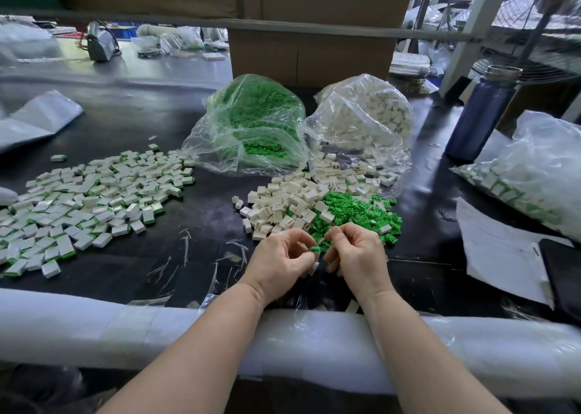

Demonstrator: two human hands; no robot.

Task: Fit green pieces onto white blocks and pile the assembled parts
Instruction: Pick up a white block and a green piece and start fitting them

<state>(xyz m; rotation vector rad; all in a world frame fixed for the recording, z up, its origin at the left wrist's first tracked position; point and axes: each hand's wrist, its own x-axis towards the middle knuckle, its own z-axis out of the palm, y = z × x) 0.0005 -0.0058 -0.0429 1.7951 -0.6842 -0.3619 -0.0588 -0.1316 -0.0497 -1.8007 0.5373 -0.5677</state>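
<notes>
Black bench (201, 212), left to right: finished pile (88, 199) spread clear of stock; left hand (279, 256) pinched a green piece (314, 249) for fitting — right hand (358, 253) curled, contents hidden — loose white blocks (292, 199) within reach.

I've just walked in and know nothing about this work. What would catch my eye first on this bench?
Probably the two clear bags at the back of the black table: a bag of green pieces beside a bag of white blocks, both spilling loose heaps forward. To the left spreads a wide pile of assembled parts. In front, the left hand pinches a small green piece, with the right hand close beside it.
</notes>
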